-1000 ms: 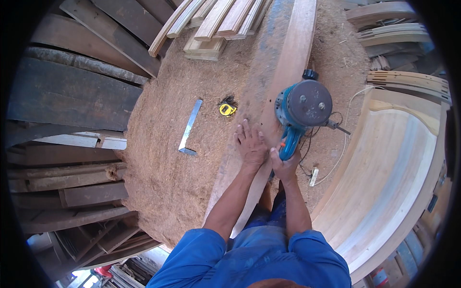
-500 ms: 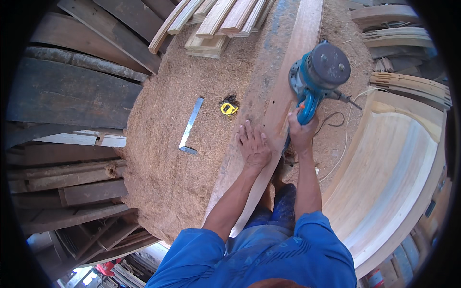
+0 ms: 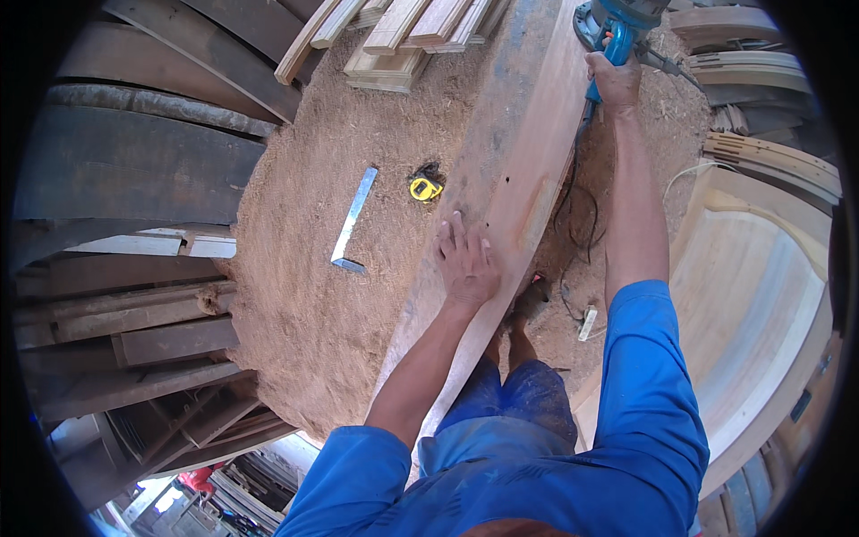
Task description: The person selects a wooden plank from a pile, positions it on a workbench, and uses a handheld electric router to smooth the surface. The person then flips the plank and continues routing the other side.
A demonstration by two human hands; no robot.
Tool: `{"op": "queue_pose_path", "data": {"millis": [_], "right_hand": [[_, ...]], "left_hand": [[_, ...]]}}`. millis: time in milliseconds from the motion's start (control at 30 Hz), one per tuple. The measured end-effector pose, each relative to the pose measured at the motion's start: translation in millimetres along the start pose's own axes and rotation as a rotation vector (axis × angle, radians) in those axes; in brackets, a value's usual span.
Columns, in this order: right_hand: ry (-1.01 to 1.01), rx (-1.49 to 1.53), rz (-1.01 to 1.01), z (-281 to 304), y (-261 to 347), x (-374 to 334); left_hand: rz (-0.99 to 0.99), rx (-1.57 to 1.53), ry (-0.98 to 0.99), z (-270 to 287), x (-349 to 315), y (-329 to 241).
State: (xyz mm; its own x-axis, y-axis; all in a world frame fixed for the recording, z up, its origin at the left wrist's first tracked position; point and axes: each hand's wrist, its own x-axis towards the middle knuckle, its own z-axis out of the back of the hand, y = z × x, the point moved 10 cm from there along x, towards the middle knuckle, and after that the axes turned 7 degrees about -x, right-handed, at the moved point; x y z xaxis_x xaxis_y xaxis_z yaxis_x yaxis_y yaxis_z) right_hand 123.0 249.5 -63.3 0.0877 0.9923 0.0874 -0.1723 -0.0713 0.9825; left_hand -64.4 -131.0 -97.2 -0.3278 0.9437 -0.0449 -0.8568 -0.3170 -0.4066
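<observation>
A long wooden plank runs up the middle over the sawdust floor. My left hand lies flat on it, fingers spread, pressing down. My right hand is stretched far forward and grips the blue handle of a blue electric power tool that rests on the plank's far end. Its black cord trails back along the plank's right side. My bare feet stand beside the plank.
A metal square and a yellow tape measure lie on the sawdust at left. Light boards are stacked at the top. Dark planks pile up at left. A curved wooden panel fills the right.
My right hand has pushed the power tool forward along the plank, from near my left hand to the far end. My left hand stayed pressed on the plank.
</observation>
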Motion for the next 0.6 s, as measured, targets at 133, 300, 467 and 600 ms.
{"op": "queue_pose_path", "data": {"millis": [133, 300, 467, 600], "right_hand": [[0.022, -0.047, -0.036, 3, 5, -32], [0.021, -0.101, -0.01, 12, 15, -126], [0.135, -0.065, -0.099, 19, 27, -266], [0.206, -0.02, -0.092, 21, 56, -379]], "left_hand": [[0.026, -0.001, 0.01, -2, -1, 3], [0.039, 0.007, 0.038, -7, 1, 4], [0.079, -0.055, 0.061, -9, 5, 6], [0.053, -0.108, 0.06, -13, 4, 20]]}}
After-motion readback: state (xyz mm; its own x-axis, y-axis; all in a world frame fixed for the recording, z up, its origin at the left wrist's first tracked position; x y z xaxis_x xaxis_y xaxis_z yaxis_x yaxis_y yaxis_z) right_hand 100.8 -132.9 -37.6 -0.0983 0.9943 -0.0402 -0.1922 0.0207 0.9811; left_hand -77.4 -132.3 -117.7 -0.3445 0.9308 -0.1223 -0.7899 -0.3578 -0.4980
